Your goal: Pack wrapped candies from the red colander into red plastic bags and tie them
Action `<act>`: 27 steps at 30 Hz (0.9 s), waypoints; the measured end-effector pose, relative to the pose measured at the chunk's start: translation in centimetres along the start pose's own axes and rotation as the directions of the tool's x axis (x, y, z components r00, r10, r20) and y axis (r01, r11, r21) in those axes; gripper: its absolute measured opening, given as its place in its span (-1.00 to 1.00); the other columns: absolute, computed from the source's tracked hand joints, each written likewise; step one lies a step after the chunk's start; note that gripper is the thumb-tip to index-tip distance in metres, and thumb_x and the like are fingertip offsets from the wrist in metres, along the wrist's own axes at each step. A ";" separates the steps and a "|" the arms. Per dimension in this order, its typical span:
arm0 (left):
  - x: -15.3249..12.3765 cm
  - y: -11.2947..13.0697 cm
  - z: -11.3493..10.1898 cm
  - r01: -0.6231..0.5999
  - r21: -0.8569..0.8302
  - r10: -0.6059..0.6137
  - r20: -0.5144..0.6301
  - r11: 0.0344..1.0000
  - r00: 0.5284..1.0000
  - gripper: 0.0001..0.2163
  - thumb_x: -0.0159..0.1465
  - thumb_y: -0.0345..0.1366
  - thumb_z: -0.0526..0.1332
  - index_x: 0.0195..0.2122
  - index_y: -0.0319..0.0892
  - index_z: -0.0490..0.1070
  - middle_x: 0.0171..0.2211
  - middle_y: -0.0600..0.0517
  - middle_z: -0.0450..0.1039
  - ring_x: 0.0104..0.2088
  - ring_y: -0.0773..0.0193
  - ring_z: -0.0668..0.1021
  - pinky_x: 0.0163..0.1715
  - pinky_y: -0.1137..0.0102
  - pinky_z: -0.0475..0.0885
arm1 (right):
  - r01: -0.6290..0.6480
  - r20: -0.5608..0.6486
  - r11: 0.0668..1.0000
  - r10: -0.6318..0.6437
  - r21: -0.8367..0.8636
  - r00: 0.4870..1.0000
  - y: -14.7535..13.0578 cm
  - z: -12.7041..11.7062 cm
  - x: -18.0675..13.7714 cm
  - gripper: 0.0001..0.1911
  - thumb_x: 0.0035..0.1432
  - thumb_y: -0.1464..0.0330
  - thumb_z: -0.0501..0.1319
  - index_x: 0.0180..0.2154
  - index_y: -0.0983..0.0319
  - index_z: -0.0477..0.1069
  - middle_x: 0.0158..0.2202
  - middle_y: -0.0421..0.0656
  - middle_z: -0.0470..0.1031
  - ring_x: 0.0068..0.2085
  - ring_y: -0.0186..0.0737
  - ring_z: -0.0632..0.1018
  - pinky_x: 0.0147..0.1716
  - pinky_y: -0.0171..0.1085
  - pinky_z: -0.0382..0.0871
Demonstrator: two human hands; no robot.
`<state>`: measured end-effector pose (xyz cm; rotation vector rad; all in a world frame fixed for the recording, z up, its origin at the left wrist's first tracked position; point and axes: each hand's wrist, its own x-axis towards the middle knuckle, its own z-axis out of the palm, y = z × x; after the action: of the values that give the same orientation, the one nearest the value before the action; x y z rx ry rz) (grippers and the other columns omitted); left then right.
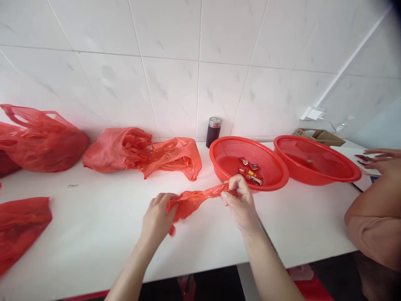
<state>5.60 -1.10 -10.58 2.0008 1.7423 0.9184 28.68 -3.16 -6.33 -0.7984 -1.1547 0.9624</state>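
A crumpled red plastic bag (197, 201) is stretched between my two hands, just above the white table. My left hand (159, 219) grips its left end, fingers wrapped over the film. At the other end my right hand (241, 205) pinches the bag between thumb and fingers, close to the near rim of a red plastic basket (266, 161). Inside that basket lie several small wrapped packets (250, 171). Beyond my hands, another loose red bag (175, 156) rests on the table.
Filled red bags (46, 142) stand at the left by the tiled wall, and a bundle of red bags (117, 148) lies beside them. A dark flask (213, 133) stands behind. At right are a second red basket (316, 163), a cardboard box (322, 136) and another person's arm (376, 200).
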 end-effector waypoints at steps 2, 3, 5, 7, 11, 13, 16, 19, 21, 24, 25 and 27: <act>-0.5 -1.9 -1.6 0.063 -0.037 -0.061 0.030 0.997 0.998 -0.84 0.16 -0.26 0.14 -0.33 0.00 0.52 -0.25 -0.01 0.55 -0.26 0.03 0.56 -0.32 0.27 0.40 | 0.044 -0.052 0.993 -0.051 -0.112 0.997 -0.4 -2.1 -0.3 -0.80 0.05 0.41 0.21 -0.33 0.14 0.16 -0.46 -0.34 0.18 -0.51 -0.41 0.24 -0.48 -0.38 0.17; -0.7 -2.3 -2.5 0.112 -0.070 -0.109 0.045 0.991 0.993 -0.85 0.15 -0.24 0.14 -0.36 0.00 0.52 -0.29 0.01 0.55 -0.33 0.07 0.56 -0.37 0.29 0.39 | 0.046 -0.043 0.979 -0.056 -0.198 0.998 -0.7 -3.3 -0.3 -0.82 0.04 0.42 0.20 -0.32 0.15 0.20 -0.44 -0.32 0.21 -0.48 -0.39 0.27 -0.46 -0.37 0.19; -1.0 -2.3 -4.0 0.234 -0.185 -0.219 0.099 0.954 0.971 -0.87 0.14 -0.19 0.18 -0.35 -0.02 0.49 -0.36 0.03 0.54 -0.47 0.16 0.52 -0.46 0.33 0.34 | 0.020 0.034 0.904 -0.005 -0.427 0.999 -1.3 -5.2 -0.5 -0.88 0.04 0.44 0.15 -0.33 0.16 0.25 -0.40 -0.27 0.28 -0.41 -0.34 0.35 -0.41 -0.33 0.25; -1.4 -1.3 -4.6 0.330 -0.378 -0.272 0.200 0.865 0.941 -0.85 0.14 -0.12 0.19 -0.33 -0.05 0.42 -0.45 0.07 0.49 -0.55 0.24 0.44 -0.51 0.37 0.29 | 0.035 0.093 0.749 0.036 -0.661 0.995 -2.4 -6.1 -0.9 -0.91 0.04 0.46 0.11 -0.35 0.17 0.31 -0.34 -0.20 0.34 -0.30 -0.24 0.43 -0.30 -0.25 0.32; -2.2 1.5 -3.6 0.420 -0.661 -0.242 0.348 0.622 0.906 -0.78 0.14 -0.07 0.22 -0.35 -0.07 0.27 -0.53 0.13 0.38 -0.55 0.28 0.41 -0.53 0.42 0.26 | 0.160 0.067 0.511 -0.195 -0.845 0.978 -5.5 -4.0 -3.2 -0.74 0.05 0.49 0.08 -0.23 0.12 0.42 0.01 -0.07 0.35 0.08 0.00 0.40 0.05 0.00 0.28; -2.5 2.8 -2.8 0.430 -0.682 -0.246 0.355 0.592 0.902 -0.75 0.14 -0.05 0.24 -0.36 -0.08 0.25 -0.50 0.10 0.41 -0.53 0.28 0.42 -0.55 0.45 0.22 | 0.269 0.153 0.558 -0.246 -0.785 0.957 -6.4 -1.5 -4.4 -0.70 0.11 0.51 0.07 -0.16 0.09 0.41 0.00 -0.07 0.40 0.05 -0.03 0.44 0.03 -0.02 0.32; -3.1 4.0 -1.9 0.419 -0.721 -0.167 0.397 0.553 0.903 -0.75 0.17 -0.05 0.25 -0.35 -0.08 0.28 -0.47 0.10 0.41 -0.52 0.30 0.43 -0.55 0.46 0.24 | 0.400 0.422 0.663 -0.138 -0.633 0.896 -5.2 2.3 -4.8 -0.72 0.16 0.53 0.05 -0.17 0.11 0.39 -0.21 -0.11 0.51 -0.19 -0.14 0.53 -0.20 -0.17 0.41; -3.7 4.0 -1.4 0.425 -0.791 -0.082 0.435 0.440 0.896 -0.80 0.20 -0.09 0.27 -0.31 -0.08 0.34 -0.45 0.11 0.39 -0.49 0.32 0.44 -0.48 0.45 0.32 | 0.413 0.499 0.562 0.000 -0.717 0.867 -1.8 3.7 -3.8 -0.77 0.14 0.56 0.03 -0.28 0.18 0.38 -0.34 -0.12 0.52 -0.29 -0.16 0.51 -0.29 -0.20 0.35; -4.0 3.2 -1.4 0.454 -0.825 -0.115 0.443 0.337 0.889 -0.81 0.20 -0.12 0.28 -0.30 -0.08 0.35 -0.44 0.11 0.40 -0.47 0.34 0.44 -0.45 0.46 0.35 | 0.378 0.520 0.476 0.210 -0.794 0.828 0.2 3.2 -3.4 -0.79 0.15 0.53 0.03 -0.31 0.19 0.39 -0.40 -0.13 0.51 -0.37 -0.17 0.49 -0.39 -0.24 0.29; -4.0 1.2 -2.1 0.470 -0.868 -0.258 0.423 0.159 0.869 -0.83 0.16 -0.19 0.33 -0.33 -0.08 0.36 -0.43 0.13 0.40 -0.48 0.36 0.44 -0.49 0.49 0.37 | 0.260 0.474 0.423 0.549 -0.868 0.688 1.6 1.2 -3.7 -0.84 0.16 0.44 0.08 -0.33 0.17 0.43 -0.42 -0.15 0.51 -0.48 -0.23 0.46 -0.55 -0.32 0.16; -3.8 0.5 -2.4 0.455 -0.885 -0.310 0.407 0.100 0.859 -0.83 0.14 -0.22 0.34 -0.34 -0.08 0.37 -0.44 0.13 0.39 -0.49 0.38 0.44 -0.52 0.50 0.37 | 0.218 0.443 0.407 0.620 -0.887 0.648 1.6 0.5 -3.9 -0.86 0.14 0.42 0.11 -0.35 0.17 0.44 -0.42 -0.16 0.51 -0.50 -0.25 0.45 -0.58 -0.33 0.13; -3.2 -0.7 -3.2 0.421 -0.907 -0.404 0.391 -0.015 0.827 -0.83 0.09 -0.30 0.36 -0.35 -0.09 0.37 -0.47 0.15 0.37 -0.53 0.40 0.42 -0.56 0.52 0.37 | 0.170 0.398 0.373 0.706 -0.912 0.585 1.1 -0.8 -4.3 -0.89 0.10 0.40 0.15 -0.43 0.17 0.43 -0.44 -0.18 0.51 -0.53 -0.26 0.43 -0.60 -0.34 0.10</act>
<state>2.86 -4.60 -9.45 0.4675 0.9585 1.2837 28.72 -6.67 -9.09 -1.6378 -2.5139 0.9625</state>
